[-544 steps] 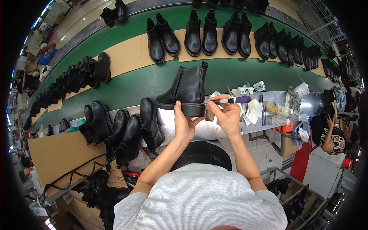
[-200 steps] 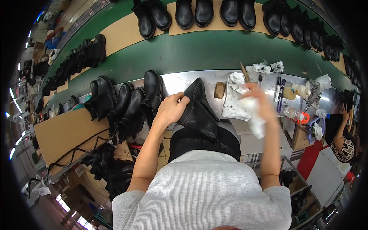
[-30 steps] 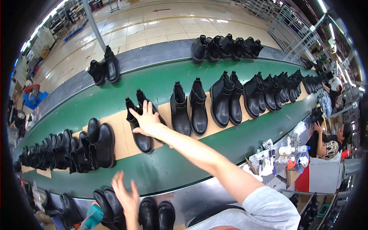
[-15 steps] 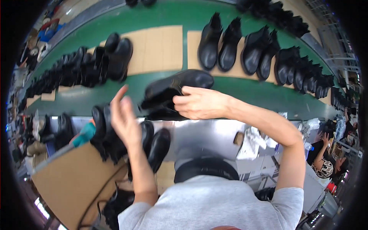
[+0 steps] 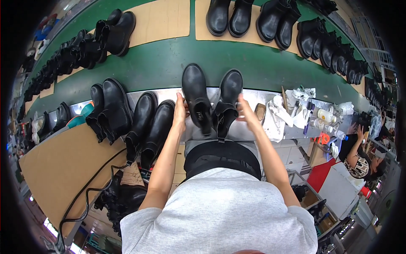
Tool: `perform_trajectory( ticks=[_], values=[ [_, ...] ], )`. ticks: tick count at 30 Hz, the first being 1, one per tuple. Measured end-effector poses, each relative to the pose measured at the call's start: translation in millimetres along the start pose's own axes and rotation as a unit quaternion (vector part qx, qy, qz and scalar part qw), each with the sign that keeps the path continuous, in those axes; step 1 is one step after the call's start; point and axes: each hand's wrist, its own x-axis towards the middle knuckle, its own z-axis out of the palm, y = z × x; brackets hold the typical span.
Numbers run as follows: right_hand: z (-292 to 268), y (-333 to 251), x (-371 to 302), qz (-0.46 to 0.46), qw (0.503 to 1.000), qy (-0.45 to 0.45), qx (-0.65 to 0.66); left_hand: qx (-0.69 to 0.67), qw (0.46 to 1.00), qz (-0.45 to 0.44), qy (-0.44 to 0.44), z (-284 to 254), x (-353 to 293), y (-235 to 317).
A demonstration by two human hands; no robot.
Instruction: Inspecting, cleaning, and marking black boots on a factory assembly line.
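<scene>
Brought from the cardboard half a second earlier, where a boot was held on its side in the right hand, one pair of black ankle boots now stands near the person, soles down. Left boot [image 5: 195,91] and right boot [image 5: 230,91] sit side by side, slightly apart, with their toes pointing away over the green surface [image 5: 156,63] and their heels toward the person, at the metal edge of the worktop [image 5: 258,95]. Left hand [image 5: 180,112]: released, fingers straightened along the outer side of the left boot; whether it touches the leather cannot be told. Right hand [image 5: 247,111]: released and slightly blurred, just beside the outer side of the right boot; contact is likewise uncertain. To the left, further black boots [image 5: 144,114] stand in pairs along the worktop, near a teal object [image 5: 82,114]. To the right of the right hand lie a brown block [image 5: 260,111], a stained white cloth [image 5: 277,118], pens [image 5: 308,125], a plastic bottle [image 5: 325,115] and an orange ring-shaped object [image 5: 324,138]. Farther off, on tan cardboard [image 5: 201,29], more black boots [image 5: 272,21] stand in pairs. At lower left, a black cord [image 5: 86,199] runs over a brown board [image 5: 63,169]. At far right, a co-worker [image 5: 358,163] appears with one hand raised.
</scene>
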Motion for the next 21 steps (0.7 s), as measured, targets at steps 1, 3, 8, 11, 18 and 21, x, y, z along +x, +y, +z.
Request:
perform_trajectory(
  ticks=[1, 3, 8, 11, 18, 21],
  values=[
    [19, 8, -2, -0.032, 0.996, 0.066, 0.041, 0.003, 1.0, 0.007, -0.004, 6, -10, 10],
    [11, 35, 26, -0.115, 0.988, -0.01, 0.098, 0.019, 0.993, 0.092, -0.066, 15, -34, 25],
    [-4, 37, 0, -0.075, 0.959, -0.117, 0.246, 0.117, 0.94, 0.313, -0.072, 31, -87, 43],
    [-8, 30, -11, -0.055, 0.954, -0.109, 0.274, 0.14, 0.924, 0.351, -0.06, 41, -110, 50],
    [-8, -16, -40, -0.2, 0.962, -0.065, 0.176, -0.156, 0.974, 0.052, -0.155, 17, -6, -15],
    [3, -29, -45, -0.265, 0.96, 0.011, 0.091, -0.235, 0.935, 0.07, -0.255, 31, 28, -35]
  ],
)
